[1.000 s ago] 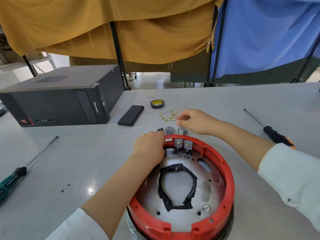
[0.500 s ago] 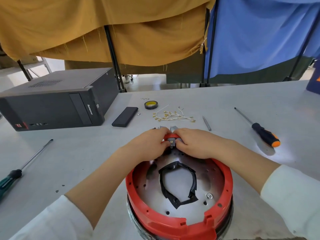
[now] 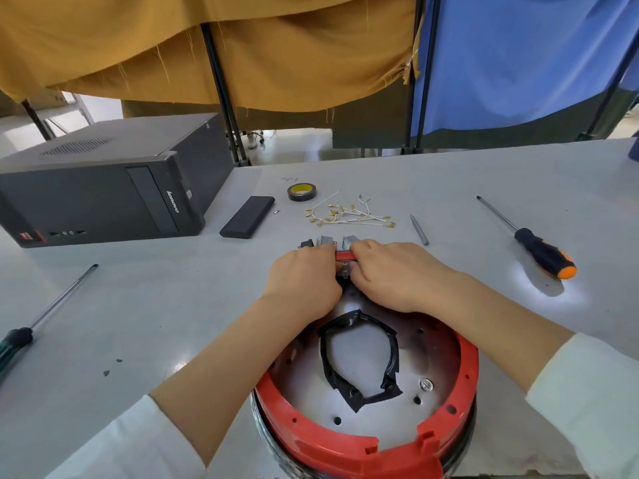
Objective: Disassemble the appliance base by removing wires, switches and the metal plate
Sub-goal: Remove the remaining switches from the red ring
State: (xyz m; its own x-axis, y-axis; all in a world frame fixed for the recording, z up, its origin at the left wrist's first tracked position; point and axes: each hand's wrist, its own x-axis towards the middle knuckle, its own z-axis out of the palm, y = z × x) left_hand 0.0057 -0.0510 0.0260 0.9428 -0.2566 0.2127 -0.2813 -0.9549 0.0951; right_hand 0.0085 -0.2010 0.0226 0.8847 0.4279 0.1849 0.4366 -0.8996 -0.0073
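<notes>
Head view. Appliance base (image 3: 366,440), a red ring round a metal plate (image 3: 428,354), sits at the near edge of the grey table (image 3: 155,305), centre-right. A loop of black tape (image 3: 359,364) lies on the plate.

Both forearms reach forward from the near corners, white sleeves pushed up, and converge at the far rim of the ring. Left hand (image 3: 304,278): knuckles up, fingers curled down over the rim, thumb side toward the right hand. Right hand (image 3: 394,274): likewise knuckles up, fingers curled, wrist angled in from the right. The two hands meet over a small grey switch (image 3: 344,271) seated in the rim; fingertips of both pinch it from either side. Only a sliver of the switch and the red rim shows between them; exact finger contact underneath cannot be told.

Just beyond the hands, on the table, loose grey switches (image 3: 326,240) lie touching or nearly touching the rim. Farther off: a scatter of white wires (image 3: 349,216) with brass terminals, a roll of tape (image 3: 303,192), a black flat case (image 3: 247,216), a short metal bit (image 3: 419,229).

Right: orange-and-black screwdriver (image 3: 543,254), well apart from the base. Left: green-handled screwdriver (image 3: 20,337). Far left: a dark computer case (image 3: 103,188) on its side.
</notes>
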